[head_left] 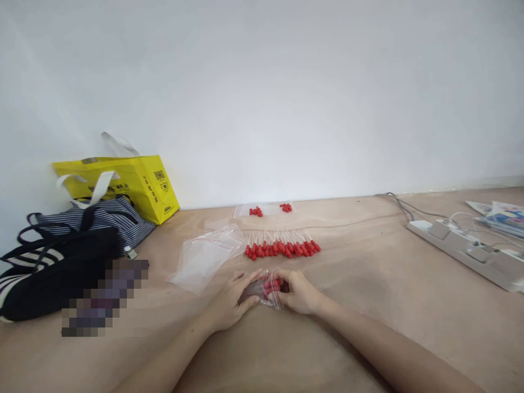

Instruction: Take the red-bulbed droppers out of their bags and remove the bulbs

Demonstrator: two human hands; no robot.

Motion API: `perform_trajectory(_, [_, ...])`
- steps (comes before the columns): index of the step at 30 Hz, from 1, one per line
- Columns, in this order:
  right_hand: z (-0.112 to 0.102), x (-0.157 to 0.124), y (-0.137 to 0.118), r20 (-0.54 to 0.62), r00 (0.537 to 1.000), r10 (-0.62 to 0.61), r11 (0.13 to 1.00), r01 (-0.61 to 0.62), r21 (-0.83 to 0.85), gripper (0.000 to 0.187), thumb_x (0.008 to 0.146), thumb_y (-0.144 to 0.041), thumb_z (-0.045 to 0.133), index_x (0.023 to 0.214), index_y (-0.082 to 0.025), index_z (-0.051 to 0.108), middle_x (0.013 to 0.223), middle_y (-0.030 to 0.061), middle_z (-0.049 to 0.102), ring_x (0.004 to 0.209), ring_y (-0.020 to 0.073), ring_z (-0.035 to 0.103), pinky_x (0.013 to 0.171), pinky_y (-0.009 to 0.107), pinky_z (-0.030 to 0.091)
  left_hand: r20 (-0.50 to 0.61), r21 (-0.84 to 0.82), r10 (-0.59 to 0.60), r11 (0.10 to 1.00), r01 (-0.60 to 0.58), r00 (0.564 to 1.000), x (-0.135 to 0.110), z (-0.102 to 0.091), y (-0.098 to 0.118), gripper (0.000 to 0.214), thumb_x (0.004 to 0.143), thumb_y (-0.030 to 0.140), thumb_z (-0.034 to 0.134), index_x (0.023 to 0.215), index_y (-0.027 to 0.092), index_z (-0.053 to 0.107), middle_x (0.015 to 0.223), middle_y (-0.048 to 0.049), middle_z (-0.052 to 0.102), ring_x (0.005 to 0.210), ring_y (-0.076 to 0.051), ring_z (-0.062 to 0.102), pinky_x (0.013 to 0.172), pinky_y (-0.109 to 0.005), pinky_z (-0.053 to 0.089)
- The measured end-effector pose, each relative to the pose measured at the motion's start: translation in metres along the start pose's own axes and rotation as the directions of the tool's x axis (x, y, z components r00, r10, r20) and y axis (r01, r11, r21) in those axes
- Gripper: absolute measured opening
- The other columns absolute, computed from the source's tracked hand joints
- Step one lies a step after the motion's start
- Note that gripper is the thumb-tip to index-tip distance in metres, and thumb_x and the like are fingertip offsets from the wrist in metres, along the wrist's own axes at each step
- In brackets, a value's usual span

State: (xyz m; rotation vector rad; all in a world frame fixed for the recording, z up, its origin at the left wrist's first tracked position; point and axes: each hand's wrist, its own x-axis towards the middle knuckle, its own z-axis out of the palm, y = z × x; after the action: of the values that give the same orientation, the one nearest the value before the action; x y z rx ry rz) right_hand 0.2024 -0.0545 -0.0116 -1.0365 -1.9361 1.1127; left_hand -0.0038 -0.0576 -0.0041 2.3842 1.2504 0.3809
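Observation:
Between my two hands, low over the table, is a small clear zip bag (268,299) with red-ended pieces (271,284) in it. My left hand (237,300) grips the bag's left side between thumb and fingers. On the other side my right hand (297,292) is closed on the bag's right edge, close to the red ends. Just beyond lies a row of several droppers (282,248) with red bulbs toward me and clear thin stems pointing away. Flat plastic zip bags (208,256) overlap to the left of the row.
Loose red bulbs (256,211) lie on plastic near the wall. A yellow bag (151,188), a striped bag (126,224) and a black bag (82,273) stand at left. On the right are a power strip (466,254) with cables and some printed packets (501,218).

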Motion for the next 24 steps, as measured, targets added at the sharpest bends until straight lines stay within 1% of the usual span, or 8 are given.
perform_trajectory(3, [-0.006, 0.002, 0.009, 0.003, 0.999, 0.054, 0.996, -0.054, 0.076, 0.009, 0.067, -0.016, 0.058, 0.075, -0.015, 0.058, 0.062, -0.0036, 0.056, 0.054, 0.0061, 0.049, 0.051, 0.017, 0.038, 0.016, 0.000, -0.016, 1.000, 0.016, 1.000, 0.000, 0.000, 0.000, 0.050, 0.083, 0.033, 0.042, 0.130, 0.026, 0.030, 0.130, -0.0017, 0.043, 0.121, -0.026, 0.031, 0.099, -0.045, 0.027])
perform_trajectory(8, [-0.038, -0.004, 0.023, 0.074, 0.953, 0.295, 0.886, -0.302, 0.352, 0.029, 0.063, -0.033, 0.065, 0.082, -0.015, 0.053, 0.058, -0.0030, 0.058, 0.048, 0.0081, 0.055, 0.045, 0.019, 0.043, 0.034, -0.013, -0.062, 0.998, 0.063, 0.997, 0.000, -0.001, 0.002, 0.048, 0.083, 0.032, 0.041, 0.129, 0.024, 0.032, 0.131, -0.0030, 0.042, 0.123, -0.026, 0.029, 0.100, -0.046, 0.026])
perform_trajectory(13, [-0.088, -0.018, 0.025, -0.073, 0.966, 0.248, 0.869, -0.189, 0.457, 0.032, 0.056, -0.030, 0.071, 0.080, -0.014, 0.057, 0.066, -0.0002, 0.062, 0.053, 0.0089, 0.057, 0.051, 0.022, 0.047, 0.022, -0.034, -0.040, 0.999, 0.041, 0.999, -0.003, -0.004, 0.001, 0.047, 0.082, 0.032, 0.043, 0.128, 0.027, 0.034, 0.130, -0.0029, 0.042, 0.123, -0.026, 0.031, 0.099, -0.046, 0.028])
perform_trajectory(16, [-0.105, -0.020, 0.022, -0.230, 0.948, 0.219, 0.899, -0.104, 0.426, 0.029, 0.058, -0.031, 0.070, 0.079, -0.015, 0.058, 0.068, -0.0001, 0.062, 0.052, 0.0089, 0.055, 0.051, 0.023, 0.047, -0.109, -0.062, -0.018, 0.998, 0.011, 0.994, -0.003, -0.006, 0.002, 0.046, 0.079, 0.032, 0.048, 0.124, 0.026, 0.040, 0.128, -0.0036, 0.045, 0.118, -0.024, 0.037, 0.098, -0.043, 0.030])
perform_trajectory(18, [-0.101, -0.018, 0.018, -0.370, 0.913, 0.173, 0.928, -0.026, 0.371, 0.027, 0.060, -0.033, 0.068, 0.079, -0.016, 0.057, 0.069, 0.0002, 0.062, 0.054, 0.0097, 0.056, 0.053, 0.024, 0.047, -0.251, -0.104, -0.008, 0.994, -0.019, 0.968, 0.001, -0.006, 0.006, 0.037, 0.079, 0.032, 0.048, 0.116, 0.024, 0.050, 0.120, -0.0041, 0.052, 0.111, -0.022, 0.045, 0.096, -0.040, 0.034])
perform_trajectory(20, [-0.086, -0.015, 0.013, -0.508, 0.858, 0.079, 0.962, 0.068, 0.264, 0.026, 0.064, -0.034, 0.065, 0.081, -0.017, 0.057, 0.072, 0.0016, 0.062, 0.058, 0.0114, 0.057, 0.055, 0.025, 0.048, -0.315, -0.222, -0.066, 0.975, -0.006, 0.947, 0.010, -0.004, 0.015, 0.029, 0.080, 0.034, 0.047, 0.104, 0.022, 0.059, 0.108, -0.0042, 0.060, 0.100, -0.021, 0.053, 0.089, -0.037, 0.041])
perform_trajectory(22, [-0.064, -0.013, 0.009, -0.574, 0.814, -0.088, 0.982, 0.166, 0.085, 0.022, 0.071, -0.033, 0.059, 0.086, -0.018, 0.056, 0.075, 0.0031, 0.062, 0.060, 0.0120, 0.057, 0.056, 0.025, 0.048, -0.232, -0.449, -0.211, 0.889, 0.088, 0.950, 0.021, -0.002, 0.029, 0.027, 0.080, 0.035, 0.047, 0.096, 0.019, 0.062, 0.099, -0.0050, 0.064, 0.090, -0.020, 0.058, 0.081, -0.035, 0.046])
perform_trajectory(24, [-0.042, -0.013, 0.006, -0.544, 0.786, -0.295, 0.955, 0.220, -0.200, 0.016, 0.076, -0.028, 0.052, 0.089, -0.019, 0.058, 0.080, 0.0050, 0.061, 0.068, 0.0136, 0.057, 0.058, 0.025, 0.049, -0.045, -0.711, -0.357, 0.667, 0.221, 0.933, 0.034, 0.002, 0.043, 0.028, 0.081, 0.034, 0.047, 0.093, 0.014, 0.061, 0.095, -0.0075, 0.065, 0.084, -0.019, 0.061, 0.078, -0.033, 0.048])
